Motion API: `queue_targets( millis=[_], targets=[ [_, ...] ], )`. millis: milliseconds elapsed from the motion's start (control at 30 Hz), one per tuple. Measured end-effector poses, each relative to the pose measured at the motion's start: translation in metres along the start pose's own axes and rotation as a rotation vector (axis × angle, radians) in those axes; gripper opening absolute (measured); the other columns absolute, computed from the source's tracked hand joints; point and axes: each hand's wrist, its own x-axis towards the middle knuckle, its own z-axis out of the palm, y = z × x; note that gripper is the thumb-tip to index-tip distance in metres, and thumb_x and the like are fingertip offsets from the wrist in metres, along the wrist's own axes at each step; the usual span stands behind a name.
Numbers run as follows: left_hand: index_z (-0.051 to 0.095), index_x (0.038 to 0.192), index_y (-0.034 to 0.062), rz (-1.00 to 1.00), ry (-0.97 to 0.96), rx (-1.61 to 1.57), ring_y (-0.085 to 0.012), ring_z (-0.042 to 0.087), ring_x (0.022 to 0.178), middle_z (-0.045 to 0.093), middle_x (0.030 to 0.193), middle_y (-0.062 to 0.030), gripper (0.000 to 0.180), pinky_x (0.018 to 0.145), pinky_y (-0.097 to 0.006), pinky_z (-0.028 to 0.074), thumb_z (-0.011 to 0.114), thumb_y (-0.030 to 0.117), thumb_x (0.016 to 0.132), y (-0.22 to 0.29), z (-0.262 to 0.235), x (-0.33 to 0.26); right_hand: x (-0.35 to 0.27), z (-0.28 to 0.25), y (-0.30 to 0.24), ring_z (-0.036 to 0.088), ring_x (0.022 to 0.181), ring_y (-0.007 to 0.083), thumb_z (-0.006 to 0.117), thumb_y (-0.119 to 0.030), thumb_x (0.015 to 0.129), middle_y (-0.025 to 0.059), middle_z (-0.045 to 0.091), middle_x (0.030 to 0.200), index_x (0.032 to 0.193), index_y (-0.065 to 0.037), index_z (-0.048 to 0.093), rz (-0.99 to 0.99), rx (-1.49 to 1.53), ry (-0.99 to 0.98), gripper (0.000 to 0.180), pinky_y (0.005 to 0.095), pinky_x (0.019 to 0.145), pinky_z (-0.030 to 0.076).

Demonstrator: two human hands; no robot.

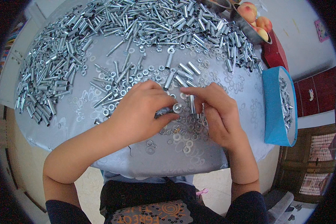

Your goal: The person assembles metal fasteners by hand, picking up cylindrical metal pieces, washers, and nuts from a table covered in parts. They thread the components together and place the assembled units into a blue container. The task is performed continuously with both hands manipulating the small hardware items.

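Note:
Over the near middle of the table, my left hand (147, 104) is closed on a bolt (177, 108), its end pointing right with a washer around it. Most of the bolt is hidden by my fingers. Just to the right, my right hand (220, 115) is closed around a metal sleeve (192, 104), held roughly upright between thumb and fingers, index finger stretched left above it. Beneath and between both hands lie loose washers (186, 145) and thin rings. Beyond my left hand are a small group of nuts (123, 91), bolts (100, 99) and several sleeves (183, 71).
A large heap of bolts and sleeves (149, 22) curves along the far and left sides of the table (138, 160). At the right edge stands a blue fabric bin (273, 108) with metal parts inside. A dark bowl (246, 28) of peaches (247, 12) sits far right beside a red box (274, 50).

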Motion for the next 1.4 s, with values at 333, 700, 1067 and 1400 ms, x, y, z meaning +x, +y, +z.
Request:
queue_targets(
  millis=[333, 700, 1067, 1400],
  targets=[
    [0.066, 0.087, 0.0056, -0.011, -0.011, 0.012, -0.0292, 0.056, 0.086, 0.062, 0.082, -0.01, 0.024, 0.078, -0.039, 0.044, 0.074, 0.02, 0.069, 0.002, 0.0, 0.0, 0.001, 0.018, 0.003, 0.059, 0.095, 0.021, 0.044, 0.011, 0.084, 0.0114, 0.06, 0.108, 0.133, -0.005, 0.041, 0.101, 0.148, 0.155, 0.052, 0.0283, 0.084, 0.045],
    [0.064, 0.081, 0.0051, 0.042, 0.038, 0.03, -0.0293, 0.056, 0.081, 0.061, 0.076, -0.0103, 0.017, 0.076, -0.04, 0.044, 0.068, 0.019, 0.072, 0.0, 0.003, 0.0, -0.002, 0.022, -0.004, 0.061, 0.103, 0.0223, 0.06, 0.003, 0.08, 0.0116, 0.063, 0.11, 0.123, -0.003, 0.052, -0.059, 0.027, 0.017, 0.044, 0.0298, 0.087, 0.048],
    [0.065, 0.088, 0.0036, 0.005, -0.025, 0.043, -0.0301, 0.056, 0.084, 0.062, 0.082, -0.0113, 0.025, 0.078, -0.04, 0.044, 0.069, 0.023, 0.073, 0.002, -0.001, 0.0, 0.0, 0.017, 0.0, 0.058, 0.107, 0.0255, 0.048, 0.01, 0.084, 0.0158, 0.058, 0.117, 0.123, 0.001, 0.048, -0.046, 0.009, 0.135, 0.04, 0.032, 0.091, 0.046],
    [0.064, 0.09, 0.0042, 0.007, -0.034, 0.049, -0.0316, 0.056, 0.087, 0.062, 0.087, -0.012, 0.026, 0.079, -0.041, 0.044, 0.069, 0.024, 0.074, 0.001, 0.0, 0.0, -0.002, 0.017, -0.004, 0.058, 0.106, 0.0244, 0.057, 0.01, 0.079, 0.0148, 0.06, 0.114, 0.122, 0.0, 0.049, -0.017, 0.099, 0.038, 0.045, 0.0329, 0.09, 0.048]
  ],
)
